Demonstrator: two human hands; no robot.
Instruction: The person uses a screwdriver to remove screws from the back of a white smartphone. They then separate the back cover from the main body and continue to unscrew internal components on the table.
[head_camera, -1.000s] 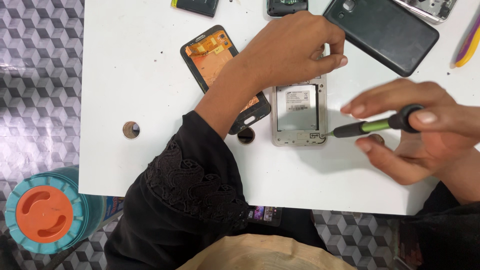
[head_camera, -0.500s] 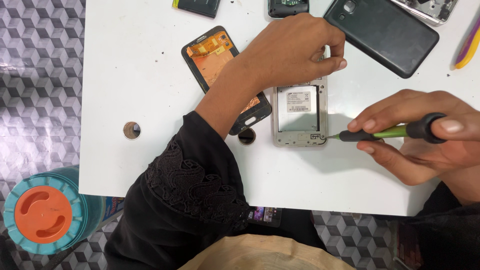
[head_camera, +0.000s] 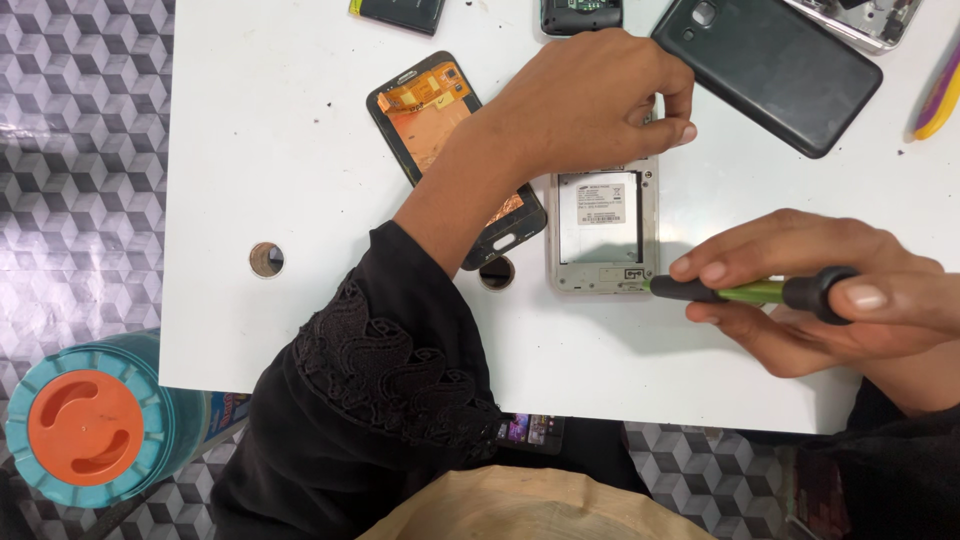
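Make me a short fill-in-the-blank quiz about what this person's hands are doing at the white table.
1. The right hand holds a green and black ____.
2. The left hand steadies the top of the opened ____ frame.
3. The dark back cover lies on the white ____.
4. The tub beside the table has an ____ lid.

Missing words: screwdriver; phone; table; orange

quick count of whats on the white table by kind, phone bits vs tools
Opened phone frames: 2, the silver phone frame under the left hand and one cut off at the top right corner
Screen panel: 1
Black back cover: 1
Other dark parts at the top edge: 2
Screwdriver: 1, in the right hand
Yellow and purple tool: 1
Total: 8
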